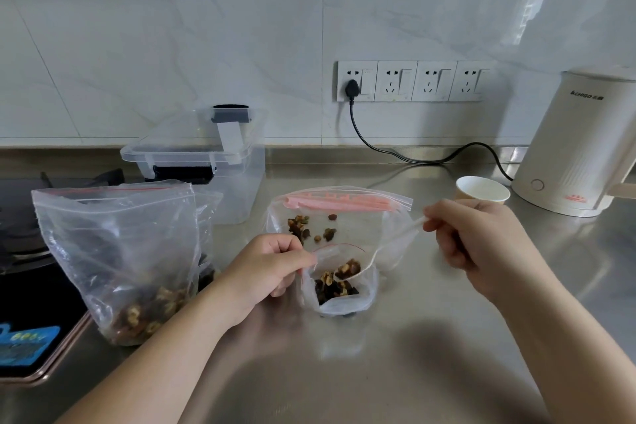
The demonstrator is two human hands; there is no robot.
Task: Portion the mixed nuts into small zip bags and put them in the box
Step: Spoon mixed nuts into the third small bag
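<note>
A small zip bag (339, 303) stands open on the steel counter, partly filled with mixed nuts. My left hand (266, 268) pinches its rim at the left and holds it open. My right hand (481, 244) grips the handle of a clear plastic spoon (370, 260), whose bowl carries nuts over the bag's mouth. Behind it lies a larger zip bag (344, 213) with a pink seal and a few nuts left inside. A big bag of mixed nuts (127, 251) stands at the left. The clear plastic box (237, 182) stands behind, its lid resting tilted on top.
A white electric kettle (581, 144) stands at the right, its black cord running to wall sockets (409, 81). A paper cup (481, 189) sits beside it. A black stove top (31, 251) fills the left edge. Bare steel counter (344, 372) lies in front.
</note>
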